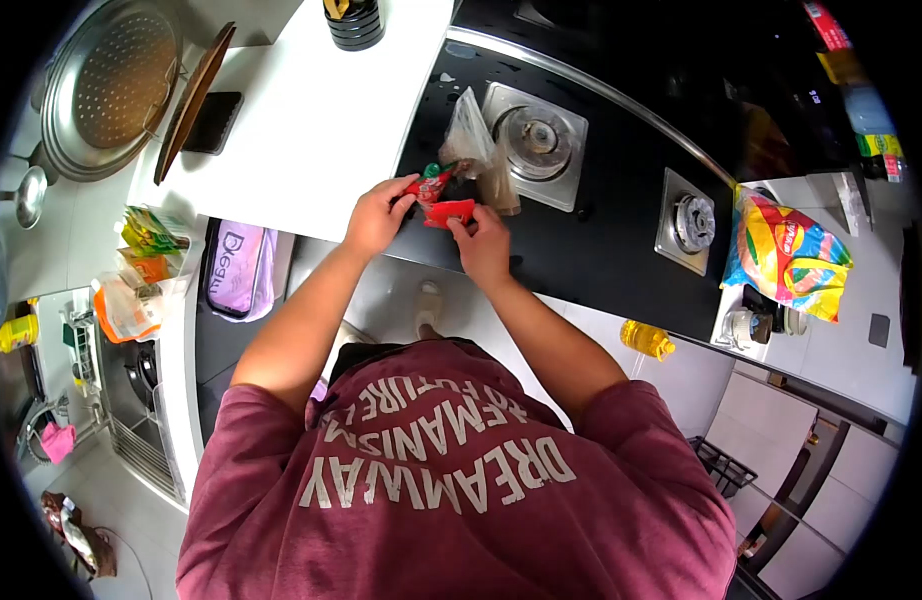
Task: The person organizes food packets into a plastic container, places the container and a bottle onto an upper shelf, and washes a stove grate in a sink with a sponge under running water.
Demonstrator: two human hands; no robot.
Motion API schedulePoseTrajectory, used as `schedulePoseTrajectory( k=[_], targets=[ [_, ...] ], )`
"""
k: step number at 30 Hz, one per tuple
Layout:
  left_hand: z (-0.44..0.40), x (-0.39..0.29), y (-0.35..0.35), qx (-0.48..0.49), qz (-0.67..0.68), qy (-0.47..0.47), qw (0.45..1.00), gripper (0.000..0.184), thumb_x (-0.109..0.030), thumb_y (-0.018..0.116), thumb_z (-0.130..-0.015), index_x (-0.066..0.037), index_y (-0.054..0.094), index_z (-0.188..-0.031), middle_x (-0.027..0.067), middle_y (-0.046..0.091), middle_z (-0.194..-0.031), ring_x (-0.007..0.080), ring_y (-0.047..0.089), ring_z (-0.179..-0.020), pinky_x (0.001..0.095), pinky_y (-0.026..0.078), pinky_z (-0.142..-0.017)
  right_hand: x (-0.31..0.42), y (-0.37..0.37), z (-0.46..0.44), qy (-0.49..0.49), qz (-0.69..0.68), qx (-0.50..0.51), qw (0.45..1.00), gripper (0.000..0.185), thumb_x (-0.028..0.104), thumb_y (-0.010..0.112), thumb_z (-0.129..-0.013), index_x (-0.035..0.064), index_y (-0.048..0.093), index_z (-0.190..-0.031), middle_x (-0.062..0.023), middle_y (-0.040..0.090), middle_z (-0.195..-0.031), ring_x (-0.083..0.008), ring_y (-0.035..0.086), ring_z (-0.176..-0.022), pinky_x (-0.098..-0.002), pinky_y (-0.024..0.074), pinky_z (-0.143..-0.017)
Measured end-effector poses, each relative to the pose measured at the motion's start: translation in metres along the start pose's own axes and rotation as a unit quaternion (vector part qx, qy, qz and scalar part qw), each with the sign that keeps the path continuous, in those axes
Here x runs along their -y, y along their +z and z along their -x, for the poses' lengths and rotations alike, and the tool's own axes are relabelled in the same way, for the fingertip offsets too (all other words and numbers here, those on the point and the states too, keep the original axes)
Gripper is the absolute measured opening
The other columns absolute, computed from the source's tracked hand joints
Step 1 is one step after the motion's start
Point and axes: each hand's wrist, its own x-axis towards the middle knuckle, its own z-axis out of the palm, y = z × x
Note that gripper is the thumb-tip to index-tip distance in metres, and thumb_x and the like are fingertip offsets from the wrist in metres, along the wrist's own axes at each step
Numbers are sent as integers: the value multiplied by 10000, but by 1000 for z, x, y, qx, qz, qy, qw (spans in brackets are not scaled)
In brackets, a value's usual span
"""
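Over the black stove top (461, 250), my left hand (377, 215) pinches a small red packet (430, 186) with green on it. My right hand (484, 245) grips a flat red piece (447, 212), which looks like part of a packet. Both red things are close together, and I cannot tell whether they are joined. Just beyond my fingers lies a clear plastic bag (468, 132) with something brown at its lower end. A second crumpled, brownish plastic bag (499, 187) lies beside it, against the larger gas burner (537, 140).
To the right are a smaller burner (691, 222) and a colourful bag (789, 255). A bottle of yellow oil (646, 340) is near the stove's front edge. On the left are a white counter (321, 130), a dark phone-like slab (213, 122) and a perforated metal steamer (116, 85).
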Motion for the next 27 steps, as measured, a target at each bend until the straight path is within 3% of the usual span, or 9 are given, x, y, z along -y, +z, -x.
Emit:
schedulePoseTrajectory(
  k=[3,9,12,13,15,18,19,24,27],
  targets=[
    [-5,-4,9,-30,-28,40,998,300,-164,624,-896,-54,638,-1175,153,676,-1050,302,651,-919,333,505,-823,5,-8,6,-24,2,-2,1000,181,117,720,-786,3,595,-851,-129,576,-802,-269,607,-657,-364,475,-594],
    [-2,11,10,-66,31,-67,995,252,-202,647,-882,-73,685,-1095,177,688,-927,310,670,-832,332,512,-760,12,-8,11,-30,-48,30,998,145,115,699,-816,13,634,-896,-100,588,-803,-213,615,-666,-328,481,-605],
    [29,11,-29,-132,83,-97,983,242,-199,630,-905,-74,676,-1108,181,681,-910,245,676,-779,317,508,-733,16,12,7,-30,-88,65,994,139,114,692,-832,21,654,-928,-65,602,-811,-147,595,-652,-282,471,-607],
    [48,5,-49,-178,38,-59,981,232,-205,598,-938,-33,675,-1074,117,683,-778,128,610,-696,281,491,-666,26,23,7,-12,-139,83,987,133,106,693,-830,21,653,-924,-51,597,-799,-129,586,-648,-275,466,-597],
    [89,-1,-93,-214,21,-130,968,226,-215,604,-937,-29,682,-1040,70,662,-726,99,581,-662,266,477,-631,50,46,6,-24,-162,141,976,129,94,694,-825,18,652,-920,-54,601,-801,-120,584,-653,-258,463,-594],
    [168,24,-145,-333,12,-146,931,209,-207,613,-935,-19,694,-977,10,640,-705,67,559,-638,248,469,-597,63,97,4,-87,-112,236,961,139,89,696,-821,11,653,-927,-57,605,-806,-115,583,-649,-250,468,-587],
    [197,24,-162,-358,18,-218,908,212,-203,613,-936,-9,694,-961,13,643,-711,68,560,-637,250,472,-602,83,112,9,-93,-143,253,952,161,101,706,-812,9,656,-935,-57,603,-781,-113,576,-642,-258,473,-579],
    [327,35,-231,-514,-18,-354,781,292,-260,604,-946,15,693,-910,55,685,-804,109,635,-693,270,536,-608,146,190,34,-136,-159,369,906,179,131,724,-802,24,661,-932,-56,586,-719,-119,548,-590,-273,466,-553],
    [365,47,-259,-592,7,-324,738,309,-283,604,-948,12,693,-928,59,701,-857,106,648,-744,268,547,-629,180,238,53,-188,-128,398,889,175,145,729,-800,23,652,-898,-62,576,-711,-126,526,-558,-280,449,-528]
  ],
)
